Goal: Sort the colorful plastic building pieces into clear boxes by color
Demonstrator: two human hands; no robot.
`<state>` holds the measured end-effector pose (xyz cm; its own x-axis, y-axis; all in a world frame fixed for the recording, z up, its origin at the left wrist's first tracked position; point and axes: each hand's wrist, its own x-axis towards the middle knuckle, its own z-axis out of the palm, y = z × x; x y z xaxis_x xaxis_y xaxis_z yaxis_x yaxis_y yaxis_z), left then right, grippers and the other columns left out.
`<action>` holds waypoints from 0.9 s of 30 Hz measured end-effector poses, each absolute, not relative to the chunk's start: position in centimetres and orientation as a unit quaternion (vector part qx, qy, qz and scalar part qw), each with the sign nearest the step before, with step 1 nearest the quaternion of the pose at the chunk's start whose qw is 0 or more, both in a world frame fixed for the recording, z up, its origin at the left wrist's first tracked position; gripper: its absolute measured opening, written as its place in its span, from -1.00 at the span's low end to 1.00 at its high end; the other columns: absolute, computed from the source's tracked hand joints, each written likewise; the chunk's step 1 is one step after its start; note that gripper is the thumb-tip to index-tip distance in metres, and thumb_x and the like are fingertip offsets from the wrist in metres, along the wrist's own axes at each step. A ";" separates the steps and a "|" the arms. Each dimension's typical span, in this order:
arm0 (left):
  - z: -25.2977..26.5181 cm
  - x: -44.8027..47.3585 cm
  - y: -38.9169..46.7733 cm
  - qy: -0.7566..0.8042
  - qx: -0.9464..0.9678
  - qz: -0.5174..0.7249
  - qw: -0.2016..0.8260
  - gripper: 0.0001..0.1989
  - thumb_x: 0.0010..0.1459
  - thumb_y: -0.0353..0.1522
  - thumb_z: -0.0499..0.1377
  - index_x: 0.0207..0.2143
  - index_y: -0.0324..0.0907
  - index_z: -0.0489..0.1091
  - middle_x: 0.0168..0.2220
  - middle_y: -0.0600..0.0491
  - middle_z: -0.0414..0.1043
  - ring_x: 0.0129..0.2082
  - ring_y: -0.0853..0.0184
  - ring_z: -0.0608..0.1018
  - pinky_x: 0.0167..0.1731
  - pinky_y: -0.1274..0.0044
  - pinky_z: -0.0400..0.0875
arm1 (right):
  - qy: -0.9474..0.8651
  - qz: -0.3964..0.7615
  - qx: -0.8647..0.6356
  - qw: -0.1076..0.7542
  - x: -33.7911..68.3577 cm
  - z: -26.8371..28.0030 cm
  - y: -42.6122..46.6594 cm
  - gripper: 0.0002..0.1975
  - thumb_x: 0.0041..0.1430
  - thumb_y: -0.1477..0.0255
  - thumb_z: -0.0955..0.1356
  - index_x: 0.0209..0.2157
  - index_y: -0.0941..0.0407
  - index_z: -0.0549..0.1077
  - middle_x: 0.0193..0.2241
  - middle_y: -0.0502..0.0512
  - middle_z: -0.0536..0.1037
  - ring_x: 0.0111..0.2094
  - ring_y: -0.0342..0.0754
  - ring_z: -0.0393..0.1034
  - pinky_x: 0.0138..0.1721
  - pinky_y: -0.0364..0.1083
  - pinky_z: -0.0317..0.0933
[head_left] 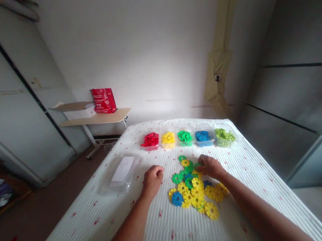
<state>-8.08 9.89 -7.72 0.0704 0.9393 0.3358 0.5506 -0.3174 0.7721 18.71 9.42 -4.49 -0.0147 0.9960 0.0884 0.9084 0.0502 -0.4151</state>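
A loose pile of flower-shaped plastic discs [197, 192], mostly yellow with some green and blue ones, lies on the white ribbed cloth [165, 239]. My left hand [153, 180] rests on the cloth left of the pile, its fingers curled inward with nothing seen in them. At the pile's upper right, my right hand [211, 166] has its fingertips pinched on the edge of a green disc [197, 165]; part of that disc is hidden by the fingers. A single blue disc [177, 198] shows at the pile's left side.
Along the far side stand clear boxes of red pieces [151, 140], yellow pieces [168, 138], green pieces [184, 136], blue pieces [203, 135] and light green pieces [224, 135]. A clear plastic lid [122, 173] with a white label lies at left. Behind, a small table [112, 116] holds a red bag [103, 100].
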 end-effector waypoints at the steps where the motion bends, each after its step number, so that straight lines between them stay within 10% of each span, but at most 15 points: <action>1: -7.7 -8.1 9.9 0.536 0.692 0.422 0.234 -0.80 -0.08 -0.53 0.01 -0.44 -0.21 0.40 -0.43 0.08 0.44 -0.40 0.41 0.45 -0.34 0.59 0.31 | -0.692 0.124 -0.685 0.191 18.8 -4.5 9.5 -0.86 -0.12 0.38 0.34 -0.44 0.11 0.37 -0.52 -0.04 0.41 -0.51 -0.19 0.22 -0.53 -0.23 -0.06; 9: -7.7 -8.0 9.9 0.535 0.687 0.427 0.244 -0.81 -0.09 -0.53 0.02 -0.45 -0.20 0.40 -0.45 0.09 0.44 -0.41 0.40 0.45 -0.35 0.59 0.32 | -0.713 0.217 -0.598 0.293 19.3 -4.2 10.3 -0.84 -0.13 0.47 0.29 -0.41 0.15 0.44 -0.53 -0.04 0.46 -0.48 -0.16 0.30 -0.48 -0.22 0.12; 27: -7.3 -8.0 9.7 0.538 0.690 0.423 0.237 -0.81 -0.08 -0.52 0.03 -0.45 -0.20 0.42 -0.46 0.08 0.43 -0.44 0.41 0.44 -0.37 0.61 0.30 | -0.770 0.169 -0.591 0.168 13.3 -3.3 14.0 -0.65 -0.10 0.60 0.29 -0.26 0.04 0.52 -0.38 -0.03 0.56 -0.36 -0.14 0.42 -0.31 -0.22 0.21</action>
<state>-8.02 9.72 -7.34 0.0631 0.9420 0.3296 0.5415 -0.3097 0.7816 13.34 13.99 -3.29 -0.2436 0.9680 0.0595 0.8543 0.2432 -0.4594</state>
